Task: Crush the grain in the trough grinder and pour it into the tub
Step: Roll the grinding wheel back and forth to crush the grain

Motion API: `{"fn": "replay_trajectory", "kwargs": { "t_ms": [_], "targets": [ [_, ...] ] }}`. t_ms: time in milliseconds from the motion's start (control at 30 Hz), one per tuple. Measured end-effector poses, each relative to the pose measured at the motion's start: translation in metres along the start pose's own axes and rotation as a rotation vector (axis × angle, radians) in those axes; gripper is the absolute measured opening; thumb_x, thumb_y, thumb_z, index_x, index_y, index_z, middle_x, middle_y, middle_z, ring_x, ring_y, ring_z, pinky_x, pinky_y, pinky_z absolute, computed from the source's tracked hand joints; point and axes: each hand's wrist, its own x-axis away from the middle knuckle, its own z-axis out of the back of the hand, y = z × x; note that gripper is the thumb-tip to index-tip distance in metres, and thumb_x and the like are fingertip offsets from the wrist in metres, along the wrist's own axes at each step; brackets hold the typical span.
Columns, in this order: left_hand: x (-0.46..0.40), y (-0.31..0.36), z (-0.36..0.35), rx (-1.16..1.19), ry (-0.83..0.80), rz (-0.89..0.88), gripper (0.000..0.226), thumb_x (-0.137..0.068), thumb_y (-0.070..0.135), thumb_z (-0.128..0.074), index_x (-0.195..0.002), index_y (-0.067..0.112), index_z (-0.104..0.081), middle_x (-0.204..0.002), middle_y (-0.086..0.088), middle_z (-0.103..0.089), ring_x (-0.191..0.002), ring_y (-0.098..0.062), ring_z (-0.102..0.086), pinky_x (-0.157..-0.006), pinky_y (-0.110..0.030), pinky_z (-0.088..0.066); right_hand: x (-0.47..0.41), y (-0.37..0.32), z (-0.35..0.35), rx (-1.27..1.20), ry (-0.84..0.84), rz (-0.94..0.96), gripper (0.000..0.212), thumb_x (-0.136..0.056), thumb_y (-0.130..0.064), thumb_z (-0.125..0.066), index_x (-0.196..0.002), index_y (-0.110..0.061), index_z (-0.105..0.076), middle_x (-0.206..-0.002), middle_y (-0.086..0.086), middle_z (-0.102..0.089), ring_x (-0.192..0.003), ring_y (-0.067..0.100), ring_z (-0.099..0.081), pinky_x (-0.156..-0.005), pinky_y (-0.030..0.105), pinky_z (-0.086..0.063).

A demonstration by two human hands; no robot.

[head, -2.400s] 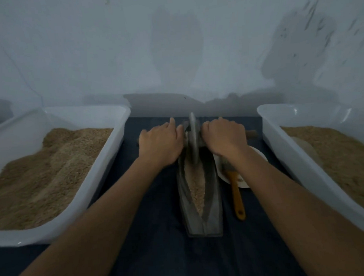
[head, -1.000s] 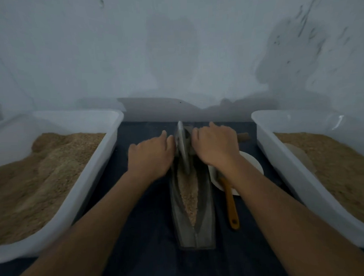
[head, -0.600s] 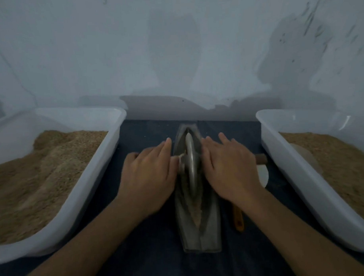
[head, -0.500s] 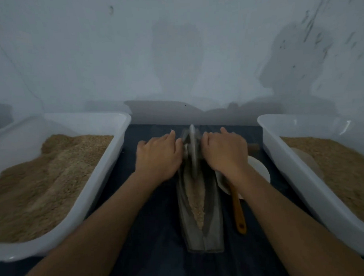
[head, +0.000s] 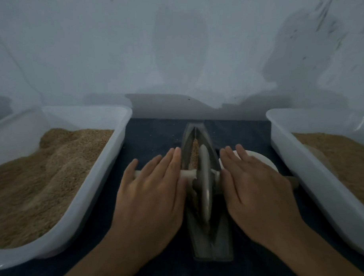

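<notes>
Pale wall fills the background, and below it a dark surface carries everything you are working with. Largest are the two white tubs: the left tub and the right tub, both already holding tan grain and standing well apart, one on either side of you.

Between them lies the trough grinder, its long axis running straight away from you toward the wall. The grinding wheel stands upright in the groove, about midway along, and its axle handle crosses the trough at a right angle, left to right. A strip of grain shows in the groove beyond the wheel.

Your left hand presses on the axle to the left of the wheel, and your right hand on the axle to its right. Neither grip is closed: the fingers lie straight and flat over the rod, pointing away from you. Both hands sit equally close to the wheel.

A white dish peeks out just beyond your right hand.

The grain lies ahead of the wheel along the trough's length, so your coming stroke is likely a roll forward, with both palms pushing evenly to keep the wheel upright in the groove.
</notes>
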Motion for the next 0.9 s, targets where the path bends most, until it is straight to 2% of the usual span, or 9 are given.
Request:
{"fn": "replay_trajectory", "kwargs": {
  "t_ms": [133, 200, 233, 300, 400, 500, 667, 800, 900],
  "targets": [
    [-0.064, -0.01, -0.023, 0.032, -0.134, 0.126, 0.062, -0.108, 0.049, -0.011, -0.154, 0.024, -0.043, -0.157, 0.006, -0.049, -0.138, -0.016, -0.051, -0.112, -0.05, -0.039, -0.071, 0.002, -0.025, 0.042, -0.174, -0.094, 0.063, -0.107, -0.041, -0.012, -0.142, -0.014, -0.058, -0.149, 0.003, -0.056, -0.15, 0.026, -0.036, -0.118, 0.045, -0.034],
    [-0.1, -0.017, -0.035, 0.013, -0.137, 0.17, 0.05, -0.109, 0.042, -0.017, -0.137, 0.024, -0.055, -0.15, 0.004, -0.056, -0.124, -0.022, -0.061, -0.093, -0.045, -0.045, -0.107, 0.006, -0.036, -0.004, -0.191, -0.222, 0.048, -0.107, -0.031, -0.025, -0.105, -0.016, -0.07, -0.128, 0.007, -0.07, -0.139, 0.033, -0.049, -0.099, 0.044, -0.044],
    [-0.114, -0.019, -0.038, -0.003, -0.138, 0.193, 0.043, -0.11, 0.037, -0.02, -0.124, 0.023, -0.057, -0.143, 0.002, -0.061, -0.114, -0.027, -0.065, -0.083, -0.042, -0.043, -0.119, 0.008, -0.037, -0.014, -0.184, -0.254, 0.042, -0.106, -0.026, -0.029, -0.082, -0.019, -0.062, -0.116, 0.008, -0.073, -0.13, 0.035, -0.055, -0.085, 0.041, -0.043],
    [-0.124, -0.021, -0.04, -0.03, -0.139, 0.196, 0.037, -0.109, 0.033, -0.022, -0.113, 0.019, -0.056, -0.125, -0.003, -0.068, -0.099, -0.031, -0.065, -0.075, -0.04, -0.038, -0.125, 0.006, -0.037, 0.048, -0.193, -0.227, 0.041, -0.105, -0.024, -0.03, -0.067, -0.023, -0.043, -0.102, 0.007, -0.071, -0.12, 0.037, -0.06, -0.073, 0.037, -0.035],
    [-0.095, -0.015, -0.037, -0.05, -0.112, 0.145, 0.046, -0.109, 0.039, -0.019, -0.119, 0.023, -0.061, -0.13, 0.0, -0.067, -0.106, -0.025, -0.066, -0.09, -0.043, -0.047, -0.092, 0.001, -0.032, 0.106, -0.169, -0.139, 0.05, -0.109, -0.034, -0.021, -0.109, -0.018, -0.068, -0.129, 0.005, -0.068, -0.139, 0.031, -0.048, -0.097, 0.044, -0.043],
    [-0.037, -0.002, -0.025, -0.046, 0.004, 0.132, 0.057, -0.109, 0.047, -0.018, -0.149, 0.021, -0.05, -0.147, 0.003, -0.059, -0.13, -0.017, -0.058, -0.11, -0.051, -0.041, -0.035, -0.004, -0.015, -0.02, -0.131, -0.075, 0.058, -0.109, -0.041, -0.016, -0.151, -0.018, -0.05, -0.155, 0.0, -0.05, -0.149, 0.019, -0.037, -0.119, 0.037, -0.03],
    [0.013, 0.007, -0.007, -0.006, 0.045, 0.057, 0.061, -0.11, 0.051, -0.02, -0.156, 0.018, -0.042, -0.155, 0.001, -0.051, -0.141, -0.017, -0.049, -0.111, -0.057, -0.041, 0.006, -0.005, 0.0, -0.015, 0.067, 0.004, 0.054, -0.109, -0.041, -0.025, -0.147, -0.016, -0.055, -0.15, 0.0, -0.055, -0.143, 0.016, -0.046, -0.114, 0.036, -0.029],
    [-0.045, -0.006, -0.019, 0.026, -0.129, 0.115, 0.061, -0.11, 0.048, -0.013, -0.157, 0.019, -0.039, -0.156, 0.003, -0.05, -0.136, -0.016, -0.052, -0.11, -0.046, -0.04, -0.052, -0.005, -0.018, 0.03, -0.189, -0.048, 0.065, -0.106, -0.042, -0.009, -0.153, -0.017, -0.047, -0.159, 0.001, -0.046, -0.154, 0.022, -0.029, -0.125, 0.044, -0.025],
    [-0.109, -0.014, -0.036, -0.009, -0.174, 0.187, 0.058, -0.109, 0.041, -0.015, -0.153, 0.014, -0.041, -0.154, -0.003, -0.052, -0.126, -0.029, -0.059, -0.103, -0.047, -0.039, -0.11, 0.007, -0.035, 0.006, -0.272, -0.225, 0.058, -0.107, -0.035, -0.015, -0.136, -0.015, -0.062, -0.147, 0.003, -0.059, -0.151, 0.028, -0.032, -0.121, 0.049, -0.027]
  ]
}}
